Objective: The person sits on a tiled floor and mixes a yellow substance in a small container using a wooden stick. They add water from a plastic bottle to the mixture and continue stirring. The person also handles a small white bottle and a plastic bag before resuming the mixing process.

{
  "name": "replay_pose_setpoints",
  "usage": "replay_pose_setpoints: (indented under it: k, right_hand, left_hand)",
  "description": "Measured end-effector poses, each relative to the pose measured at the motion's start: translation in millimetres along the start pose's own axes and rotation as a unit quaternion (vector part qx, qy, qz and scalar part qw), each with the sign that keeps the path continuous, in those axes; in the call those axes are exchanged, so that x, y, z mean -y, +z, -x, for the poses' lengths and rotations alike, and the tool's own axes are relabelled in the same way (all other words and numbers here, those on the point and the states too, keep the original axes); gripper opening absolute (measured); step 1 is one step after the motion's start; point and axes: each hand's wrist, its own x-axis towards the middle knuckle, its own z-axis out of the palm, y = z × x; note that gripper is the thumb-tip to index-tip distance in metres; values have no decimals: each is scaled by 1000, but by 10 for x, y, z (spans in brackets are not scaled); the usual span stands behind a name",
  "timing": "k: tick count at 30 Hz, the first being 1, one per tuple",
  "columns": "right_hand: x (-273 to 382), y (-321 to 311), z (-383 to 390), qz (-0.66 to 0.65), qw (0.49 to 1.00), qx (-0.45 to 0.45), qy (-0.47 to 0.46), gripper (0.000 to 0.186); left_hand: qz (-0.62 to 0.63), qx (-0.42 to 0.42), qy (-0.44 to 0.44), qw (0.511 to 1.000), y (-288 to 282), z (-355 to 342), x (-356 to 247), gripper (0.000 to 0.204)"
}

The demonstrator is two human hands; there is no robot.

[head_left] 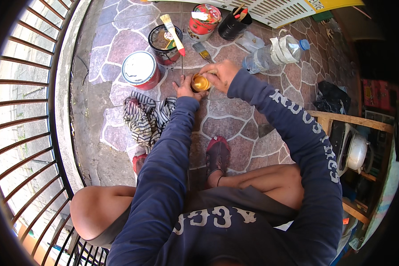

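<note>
My left hand (186,86) is wrapped round a small cup of gold paint (201,83) on the tiles. Over the cup's right side, my right hand (219,77) is closed, pinching something I cannot make out. A flat brush (202,53) lies just beyond. To the left are a white-lidded can (139,66) and a dark bucket (164,53) with a red-tipped brush (173,33) across it. A striped cloth (144,117) lies crumpled left of my forearm.
A red can (206,17), a black container of tools (232,26), a plastic jug (261,57) and a black bag (332,97) stand or lie beyond. A barred railing (26,119) runs along the left, a wooden frame (354,122) along the right. My feet (219,155) are below my hands.
</note>
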Motion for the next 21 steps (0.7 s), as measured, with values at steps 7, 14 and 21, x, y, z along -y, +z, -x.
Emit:
replay_pose_setpoints:
  k: [7,14,21]
  right_hand:
    - [-78,53,-46,39,997,-35,-55,22]
    - [-62,28,-29,14,999,23,-19,24]
    - [-8,0,-48,43,999,21,-23,22]
  left_hand:
    - [1,-2,-9,1000,-1,4,-3,89]
    - [5,-7,4,1000,-2,5,-11,88]
    - [5,-11,-3,1000,-11,19,-31,87]
